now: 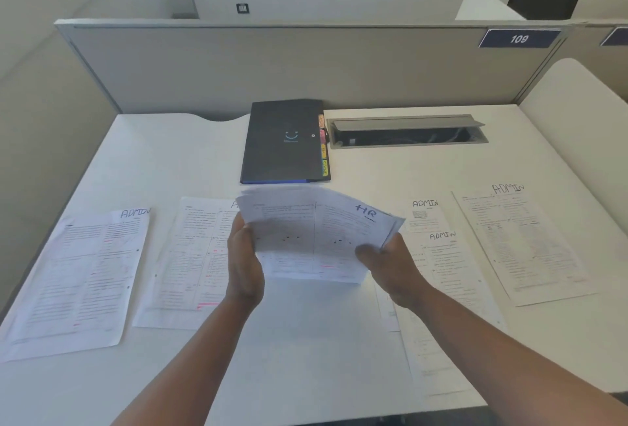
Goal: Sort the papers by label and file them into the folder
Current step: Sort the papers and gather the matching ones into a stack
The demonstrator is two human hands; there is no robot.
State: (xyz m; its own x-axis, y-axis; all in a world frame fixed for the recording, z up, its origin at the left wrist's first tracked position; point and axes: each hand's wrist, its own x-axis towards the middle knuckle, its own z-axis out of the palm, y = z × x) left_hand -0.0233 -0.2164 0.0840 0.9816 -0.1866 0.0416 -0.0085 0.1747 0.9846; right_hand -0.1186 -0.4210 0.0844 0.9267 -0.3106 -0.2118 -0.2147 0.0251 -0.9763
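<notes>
A stack of printed papers [312, 232] marked "HR" on its top sheet is held above the middle of the white desk. My left hand [243, 255] grips its left edge and my right hand [384, 264] pinches its lower right corner. Beyond it lies a closed black folder [282, 142] with coloured tabs along its right side. Sheets labelled "ADMIN" lie flat on the desk: one at far left [78, 276], one left of centre [190, 255], overlapping ones right of centre [438, 255] and one at far right [523, 242].
A grey cable hatch [407, 130] stands open in the desk to the right of the folder. A grey partition [238, 69] with a "109" plate walls off the back. The desk's front edge [306, 420] runs below my forearms.
</notes>
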